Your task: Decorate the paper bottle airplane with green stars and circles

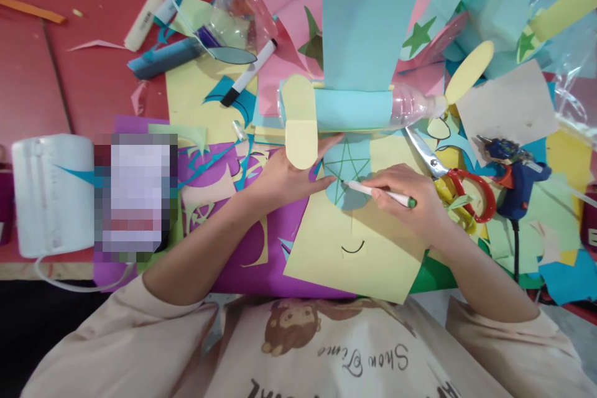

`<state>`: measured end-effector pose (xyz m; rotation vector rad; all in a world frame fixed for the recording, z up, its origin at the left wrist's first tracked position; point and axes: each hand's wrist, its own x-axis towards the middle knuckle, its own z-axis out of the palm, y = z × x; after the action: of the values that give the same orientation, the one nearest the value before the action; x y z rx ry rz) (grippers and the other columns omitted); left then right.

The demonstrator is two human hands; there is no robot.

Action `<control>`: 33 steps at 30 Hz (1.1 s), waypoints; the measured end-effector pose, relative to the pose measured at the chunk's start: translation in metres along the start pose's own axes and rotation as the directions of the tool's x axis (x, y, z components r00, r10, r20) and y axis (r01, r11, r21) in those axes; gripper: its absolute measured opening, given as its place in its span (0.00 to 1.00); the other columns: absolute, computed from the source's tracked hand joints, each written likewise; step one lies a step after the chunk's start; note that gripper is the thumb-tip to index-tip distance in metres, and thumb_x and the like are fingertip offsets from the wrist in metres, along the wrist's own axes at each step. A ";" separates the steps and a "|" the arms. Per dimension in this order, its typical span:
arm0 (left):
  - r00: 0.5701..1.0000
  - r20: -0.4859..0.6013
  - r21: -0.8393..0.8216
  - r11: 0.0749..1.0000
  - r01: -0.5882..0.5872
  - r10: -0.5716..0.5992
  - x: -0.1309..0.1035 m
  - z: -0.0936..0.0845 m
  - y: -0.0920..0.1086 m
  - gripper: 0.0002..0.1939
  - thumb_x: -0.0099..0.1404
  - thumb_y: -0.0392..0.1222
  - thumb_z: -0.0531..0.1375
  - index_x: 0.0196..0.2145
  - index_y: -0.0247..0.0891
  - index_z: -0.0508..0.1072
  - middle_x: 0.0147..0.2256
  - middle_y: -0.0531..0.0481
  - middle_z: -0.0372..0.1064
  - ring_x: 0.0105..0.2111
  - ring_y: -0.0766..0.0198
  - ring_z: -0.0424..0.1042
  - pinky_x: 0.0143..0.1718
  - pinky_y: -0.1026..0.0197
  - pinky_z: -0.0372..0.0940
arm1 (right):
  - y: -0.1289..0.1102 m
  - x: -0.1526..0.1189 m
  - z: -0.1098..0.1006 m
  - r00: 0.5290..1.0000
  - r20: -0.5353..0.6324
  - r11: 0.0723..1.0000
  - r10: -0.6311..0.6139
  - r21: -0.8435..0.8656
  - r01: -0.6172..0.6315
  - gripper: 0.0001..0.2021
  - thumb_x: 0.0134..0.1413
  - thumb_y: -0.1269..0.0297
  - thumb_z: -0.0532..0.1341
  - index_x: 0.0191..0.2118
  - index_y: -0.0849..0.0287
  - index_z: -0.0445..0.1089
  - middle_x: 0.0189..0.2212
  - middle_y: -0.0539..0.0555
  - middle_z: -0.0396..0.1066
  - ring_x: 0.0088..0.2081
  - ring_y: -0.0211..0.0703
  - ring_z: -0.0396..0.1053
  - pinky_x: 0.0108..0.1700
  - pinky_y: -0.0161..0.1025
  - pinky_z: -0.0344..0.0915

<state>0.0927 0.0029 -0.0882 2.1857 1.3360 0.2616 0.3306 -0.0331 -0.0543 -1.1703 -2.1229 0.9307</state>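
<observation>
Blue paper piece (353, 199) with green star lines, lying at centre on the yellow sheet (354, 273), just on the near side of the bottle (405, 107). Left hand (280, 183) at its left side, thumb and forefinger spread apart, probably to keep it from sliding. In right hand (415, 199), green-ended marker (395, 195) clamped between fingers, tip low to the star, perhaps for careful control. Scissors (435, 166) to the right, seemingly within easy reach.

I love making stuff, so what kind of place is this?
Probably a craft area, though I can't tell whether at home or school. The right hand holds a marker at a drawn star, with scissors and a glue gun nearby.
</observation>
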 end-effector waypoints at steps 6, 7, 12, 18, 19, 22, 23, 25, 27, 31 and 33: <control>1.000 -0.006 0.015 1.000 0.007 -0.007 0.000 0.000 0.001 0.34 0.62 0.47 0.60 0.65 0.45 0.57 0.37 0.50 0.67 0.38 0.61 0.67 0.43 0.61 0.63 | -0.002 -0.004 -0.006 1.000 0.011 1.000 0.027 -0.005 -0.027 0.07 0.59 0.70 0.58 0.31 0.57 0.71 0.25 0.49 0.74 0.29 0.38 0.68 0.36 0.41 0.63; 1.000 -0.007 0.017 1.000 0.007 -0.007 0.000 0.000 0.001 0.34 0.62 0.47 0.60 0.65 0.44 0.58 0.37 0.50 0.67 0.38 0.61 0.67 0.44 0.61 0.63 | -0.002 -0.004 -0.007 1.000 0.005 1.000 0.018 0.001 -0.018 0.08 0.58 0.71 0.57 0.29 0.58 0.71 0.24 0.49 0.72 0.28 0.38 0.67 0.35 0.40 0.62; 1.000 0.014 0.017 1.000 0.023 -0.023 0.000 -0.001 0.003 0.35 0.62 0.47 0.60 0.65 0.44 0.57 0.37 0.50 0.67 0.37 0.60 0.67 0.46 0.59 0.64 | -0.001 -0.006 -0.010 1.000 -0.016 0.999 0.005 0.053 -0.004 0.10 0.54 0.75 0.56 0.24 0.57 0.66 0.19 0.46 0.65 0.24 0.34 0.60 0.33 0.39 0.59; 0.999 0.047 0.009 1.000 0.026 -0.027 0.001 -0.003 0.002 0.34 0.62 0.48 0.59 0.65 0.45 0.57 0.36 0.50 0.67 0.35 0.61 0.66 0.47 0.58 0.64 | -0.002 -0.007 -0.013 0.999 -0.033 0.996 0.021 0.083 -0.018 0.12 0.51 0.77 0.55 0.22 0.56 0.62 0.17 0.45 0.62 0.22 0.34 0.57 0.31 0.39 0.57; 0.999 0.047 0.008 1.000 0.026 -0.026 0.001 -0.003 0.002 0.34 0.62 0.48 0.59 0.65 0.45 0.57 0.36 0.50 0.67 0.35 0.61 0.66 0.47 0.58 0.64 | -0.002 -0.007 -0.013 0.999 -0.033 0.996 0.028 0.081 -0.026 0.12 0.51 0.77 0.56 0.21 0.56 0.62 0.17 0.45 0.62 0.22 0.34 0.57 0.31 0.40 0.57; 0.998 0.045 0.011 0.999 0.033 -0.033 0.001 -0.003 0.003 0.34 0.62 0.48 0.59 0.65 0.44 0.57 0.36 0.50 0.66 0.36 0.61 0.66 0.46 0.58 0.64 | -0.004 -0.007 -0.014 0.998 -0.037 0.996 0.044 0.077 -0.041 0.13 0.53 0.75 0.56 0.21 0.55 0.61 0.16 0.45 0.62 0.21 0.35 0.57 0.30 0.41 0.57; 0.998 0.047 0.012 0.999 0.036 -0.036 0.001 -0.004 0.003 0.35 0.62 0.48 0.59 0.65 0.44 0.57 0.36 0.50 0.66 0.36 0.60 0.66 0.46 0.58 0.64 | -0.004 -0.007 -0.014 0.998 -0.042 0.996 0.045 0.076 -0.042 0.13 0.54 0.74 0.57 0.21 0.55 0.61 0.16 0.46 0.61 0.21 0.36 0.57 0.30 0.41 0.57; 0.998 0.056 0.011 0.999 0.042 -0.043 0.001 -0.004 0.003 0.35 0.62 0.48 0.60 0.65 0.43 0.57 0.36 0.49 0.66 0.36 0.60 0.66 0.46 0.58 0.64 | -0.005 -0.006 -0.015 0.998 -0.049 0.997 0.044 0.071 -0.040 0.13 0.54 0.73 0.57 0.20 0.55 0.61 0.16 0.46 0.61 0.21 0.36 0.56 0.29 0.41 0.57; 0.997 0.061 0.008 0.999 0.043 -0.043 0.001 -0.004 0.003 0.35 0.62 0.47 0.60 0.65 0.43 0.57 0.37 0.49 0.66 0.36 0.60 0.66 0.46 0.58 0.64 | -0.005 -0.006 -0.015 0.998 -0.050 0.997 0.044 0.071 -0.040 0.13 0.54 0.74 0.57 0.20 0.55 0.61 0.16 0.46 0.61 0.21 0.36 0.56 0.29 0.41 0.57; 0.998 0.054 0.005 0.999 0.037 -0.037 0.001 -0.003 0.002 0.35 0.62 0.47 0.60 0.65 0.43 0.57 0.37 0.50 0.66 0.36 0.61 0.66 0.46 0.59 0.63 | -0.003 -0.010 -0.016 0.988 -0.127 0.983 0.094 0.171 -0.071 0.12 0.51 0.75 0.56 0.20 0.55 0.65 0.16 0.47 0.63 0.21 0.36 0.58 0.26 0.40 0.55; 0.998 0.043 0.010 0.999 0.035 -0.036 0.001 -0.003 0.002 0.35 0.62 0.48 0.59 0.65 0.45 0.56 0.37 0.50 0.66 0.37 0.61 0.66 0.45 0.59 0.63 | 0.001 -0.012 -0.017 0.962 -0.224 0.961 0.157 0.259 -0.096 0.12 0.50 0.75 0.55 0.22 0.54 0.70 0.19 0.48 0.67 0.22 0.38 0.62 0.24 0.39 0.54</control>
<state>0.0934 0.0042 -0.0850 2.1606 1.3533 0.1945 0.3490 -0.0383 -0.0462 -1.2339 -1.7017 1.0182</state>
